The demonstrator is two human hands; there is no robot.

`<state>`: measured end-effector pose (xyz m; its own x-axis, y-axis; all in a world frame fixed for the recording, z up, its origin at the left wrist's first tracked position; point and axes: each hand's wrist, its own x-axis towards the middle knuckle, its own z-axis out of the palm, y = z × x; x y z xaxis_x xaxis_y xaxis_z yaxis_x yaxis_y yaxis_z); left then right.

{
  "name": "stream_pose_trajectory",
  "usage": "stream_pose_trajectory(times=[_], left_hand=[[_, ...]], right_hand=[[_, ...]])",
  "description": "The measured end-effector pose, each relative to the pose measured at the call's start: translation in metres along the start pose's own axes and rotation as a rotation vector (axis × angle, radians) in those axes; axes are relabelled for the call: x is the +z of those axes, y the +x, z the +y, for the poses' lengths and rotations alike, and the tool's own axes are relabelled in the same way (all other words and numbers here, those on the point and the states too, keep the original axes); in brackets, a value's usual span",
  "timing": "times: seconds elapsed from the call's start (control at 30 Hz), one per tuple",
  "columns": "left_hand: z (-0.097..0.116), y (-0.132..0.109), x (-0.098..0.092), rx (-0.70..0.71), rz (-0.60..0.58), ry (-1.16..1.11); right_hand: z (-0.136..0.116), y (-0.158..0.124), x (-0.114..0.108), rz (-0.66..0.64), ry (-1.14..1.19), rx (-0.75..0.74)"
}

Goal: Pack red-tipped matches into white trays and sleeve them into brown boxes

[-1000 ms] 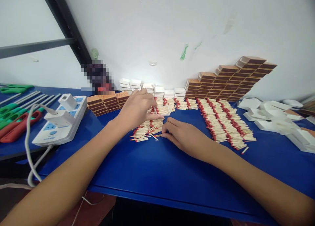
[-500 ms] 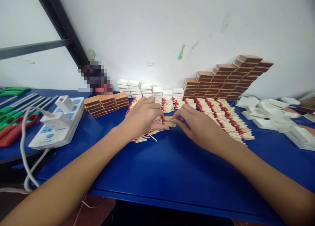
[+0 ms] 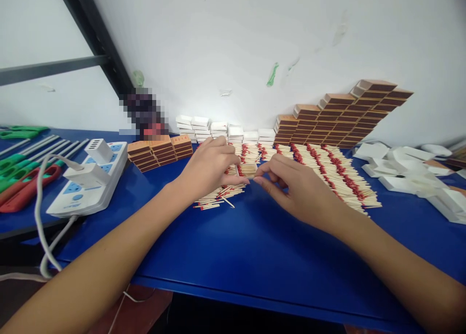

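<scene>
A small white matchbox tray filled with matches (image 3: 248, 170) is held off the table between my two hands. My left hand (image 3: 213, 164) is closed on its left end, thumb along the near side and fingers over the far side. My right hand (image 3: 291, 183) is curled in a pinch at the tray's right end, with thumb and forefinger at its edge. Loose red-tipped matches (image 3: 214, 198) lie under and beside my left hand. Rows of matches (image 3: 338, 174) spread out beyond and to the right of my right hand.
White trays (image 3: 218, 130) are stacked along the wall. Closed matchboxes stand in a stepped stack (image 3: 338, 120) at right and a low stack (image 3: 160, 152) at left. Loose white trays (image 3: 404, 169) lie far right. A power strip (image 3: 87, 188) and green- and red-handled tools (image 3: 32, 181) are left.
The view has shifted slightly, moving the scene a little to the right. The tray sits slightly higher and tilts more towards me, while both hands stay around it.
</scene>
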<state>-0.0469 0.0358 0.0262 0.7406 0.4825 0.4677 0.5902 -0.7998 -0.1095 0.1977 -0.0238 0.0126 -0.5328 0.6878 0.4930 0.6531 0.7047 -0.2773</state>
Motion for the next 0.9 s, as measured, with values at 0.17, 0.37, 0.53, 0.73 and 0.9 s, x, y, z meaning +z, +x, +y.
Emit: stream_pose_trajectory(times=[0.17,0.37,0.53,0.73,0.9], left_hand=[[-0.009,-0.001,0.000,-0.099,0.017,0.035],[-0.011,-0.001,-0.001,-0.125,0.014,0.035],[-0.011,-0.001,-0.002,-0.136,0.007,0.031],[-0.012,-0.001,-0.003,-0.130,0.003,0.040],[-0.011,0.000,-0.004,-0.129,0.001,0.044]], right_hand=[[-0.006,-0.001,0.019,-0.184,0.014,-0.025],[-0.022,0.002,0.037,-0.174,0.079,0.023],[-0.032,0.002,0.045,-0.172,0.028,0.050],[-0.025,0.005,0.040,-0.271,0.026,0.047],[-0.022,0.007,0.040,-0.297,-0.025,0.031]])
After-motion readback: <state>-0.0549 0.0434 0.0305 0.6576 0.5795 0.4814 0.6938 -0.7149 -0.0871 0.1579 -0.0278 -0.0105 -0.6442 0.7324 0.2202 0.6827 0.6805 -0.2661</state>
